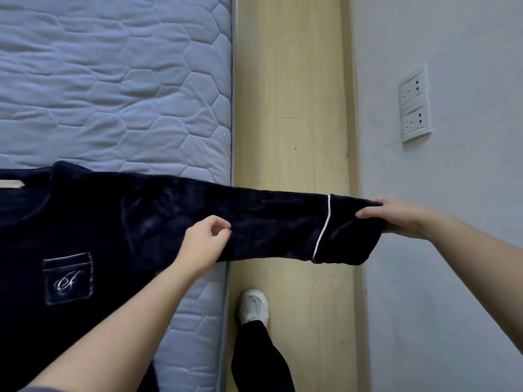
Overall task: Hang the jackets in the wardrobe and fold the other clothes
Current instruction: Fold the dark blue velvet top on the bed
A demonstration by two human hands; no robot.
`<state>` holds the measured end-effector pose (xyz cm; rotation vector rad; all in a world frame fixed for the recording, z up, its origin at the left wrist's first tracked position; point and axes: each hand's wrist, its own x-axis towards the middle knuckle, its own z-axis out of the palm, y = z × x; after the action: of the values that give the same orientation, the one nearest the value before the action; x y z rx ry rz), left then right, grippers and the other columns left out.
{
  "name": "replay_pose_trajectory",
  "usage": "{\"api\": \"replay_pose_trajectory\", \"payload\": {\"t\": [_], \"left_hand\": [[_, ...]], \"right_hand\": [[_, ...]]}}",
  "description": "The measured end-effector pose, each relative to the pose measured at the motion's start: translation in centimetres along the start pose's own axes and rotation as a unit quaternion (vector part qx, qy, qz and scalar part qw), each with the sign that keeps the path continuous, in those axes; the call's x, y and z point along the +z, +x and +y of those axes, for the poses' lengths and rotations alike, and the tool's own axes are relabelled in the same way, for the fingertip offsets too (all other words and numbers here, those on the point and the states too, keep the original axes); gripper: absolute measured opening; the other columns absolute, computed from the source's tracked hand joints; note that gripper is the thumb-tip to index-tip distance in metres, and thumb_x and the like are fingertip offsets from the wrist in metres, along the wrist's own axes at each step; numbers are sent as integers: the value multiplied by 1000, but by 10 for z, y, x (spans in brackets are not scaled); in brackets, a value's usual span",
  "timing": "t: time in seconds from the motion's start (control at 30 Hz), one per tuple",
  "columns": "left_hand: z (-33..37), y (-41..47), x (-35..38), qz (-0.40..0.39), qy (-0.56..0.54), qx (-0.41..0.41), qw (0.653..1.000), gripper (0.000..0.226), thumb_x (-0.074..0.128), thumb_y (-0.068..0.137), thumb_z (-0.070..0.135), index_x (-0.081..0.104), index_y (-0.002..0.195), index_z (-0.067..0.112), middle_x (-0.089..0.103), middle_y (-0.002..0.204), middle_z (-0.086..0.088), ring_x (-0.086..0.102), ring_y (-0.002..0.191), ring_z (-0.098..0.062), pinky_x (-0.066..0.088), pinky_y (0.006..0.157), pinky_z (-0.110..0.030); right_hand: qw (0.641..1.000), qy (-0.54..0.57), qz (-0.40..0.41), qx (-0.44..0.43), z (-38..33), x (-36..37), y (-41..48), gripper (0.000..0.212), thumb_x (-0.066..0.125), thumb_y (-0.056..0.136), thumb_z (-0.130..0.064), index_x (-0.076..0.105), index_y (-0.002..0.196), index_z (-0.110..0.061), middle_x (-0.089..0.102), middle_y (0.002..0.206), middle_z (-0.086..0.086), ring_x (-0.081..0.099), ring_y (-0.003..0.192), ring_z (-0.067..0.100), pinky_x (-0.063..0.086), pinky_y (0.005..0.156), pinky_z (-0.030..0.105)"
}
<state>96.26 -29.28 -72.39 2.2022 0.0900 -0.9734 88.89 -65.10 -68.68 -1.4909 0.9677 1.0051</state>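
Note:
A dark navy fleece top (93,222) lies spread on the quilted grey mattress (113,89). It has a chest pocket with an embroidered letter (68,278). Its sleeve (277,222) stretches out to the right past the mattress edge, above the floor. My right hand (402,216) grips the cuff end, beyond the white piping stripe (322,224). My left hand (205,241) rests against the sleeve near the shoulder with its fingers curled, pinching the fabric's lower edge.
A strip of light wooden floor (291,108) runs between the mattress and a white wall (452,38) with a double socket (414,106). My leg in dark trousers and a white shoe (253,306) stands on that strip.

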Motion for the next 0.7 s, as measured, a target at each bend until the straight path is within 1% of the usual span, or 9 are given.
{"api": "replay_pose_trajectory", "payload": {"t": [0.03, 0.1, 0.23, 0.33, 0.4, 0.47, 0.5, 0.57, 0.7], "left_hand": [[20, -10, 1, -57, -127, -56, 989, 11, 55, 91, 14, 64, 96, 17, 70, 99, -2, 65, 96, -19, 49, 77, -28], [56, -28, -4, -155, -307, -128, 930, 15, 49, 96, 21, 62, 102, 14, 68, 111, -12, 66, 95, -19, 51, 79, -31], [89, -62, -36, -232, -448, -109, 856, 50, 35, 96, 51, 57, 121, 15, 63, 122, -9, 59, 115, -24, 50, 92, -42], [68, -82, -75, -234, -491, -55, 837, 67, 43, 88, 62, 51, 134, 15, 59, 129, -14, 53, 125, -28, 40, 106, -44], [42, -99, -104, -199, -490, -31, 848, 72, 61, 79, 58, 51, 133, 12, 57, 131, -19, 52, 125, -30, 38, 107, -45], [8, -114, -132, -118, -476, -33, 871, 57, 71, 76, 36, 57, 123, 5, 63, 119, -19, 60, 110, -31, 45, 98, -41], [-11, -123, -146, -74, -469, -38, 879, 43, 68, 78, 22, 60, 115, 3, 64, 106, -18, 61, 98, -29, 48, 89, -38], [-47, -144, -175, -8, -459, -60, 887, 24, 58, 78, 6, 62, 102, 4, 58, 89, -16, 55, 84, -28, 46, 77, -37], [-133, -185, -248, 87, -496, -113, 857, 18, 45, 84, 5, 61, 91, 7, 60, 79, -15, 58, 75, -28, 51, 73, -36]], "right_hand": [[999, 35, -11, -17, -10, 7, -13, 34, 69, 82, -14, 61, 114, -4, 74, 90, 5, 69, 88, 20, 54, 72, 28], [993, 83, -61, -60, -33, 30, -39, 54, 74, 69, -23, 59, 116, -1, 72, 93, 6, 68, 88, 18, 54, 71, 26], [967, 96, -193, -132, -77, 107, -77, 65, 63, 71, -35, 53, 121, 5, 60, 107, 17, 58, 102, 29, 46, 90, 39], [951, 69, -261, -149, -101, 169, -92, 75, 71, 58, -54, 63, 116, -8, 66, 113, 5, 59, 106, 20, 43, 93, 32], [937, 67, -310, -148, -111, 210, -100, 72, 70, 55, -63, 69, 114, -21, 64, 125, -1, 57, 119, 12, 40, 99, 31], [928, 56, -336, -150, -115, 254, -108, 56, 65, 65, -55, 72, 110, -23, 61, 130, -6, 51, 125, 5, 33, 107, 33], [924, 44, -347, -154, -117, 279, -113, 48, 57, 72, -48, 72, 109, -22, 59, 132, -9, 48, 127, 2, 30, 111, 35], [917, 31, -360, -173, -117, 330, -123, 47, 47, 78, -38, 71, 112, -16, 55, 136, -9, 44, 130, 2, 27, 115, 36], [913, 64, -353, -194, -114, 435, -132, 46, 48, 78, -30, 64, 116, -9, 62, 128, 5, 56, 122, 21, 40, 104, 39]]}}
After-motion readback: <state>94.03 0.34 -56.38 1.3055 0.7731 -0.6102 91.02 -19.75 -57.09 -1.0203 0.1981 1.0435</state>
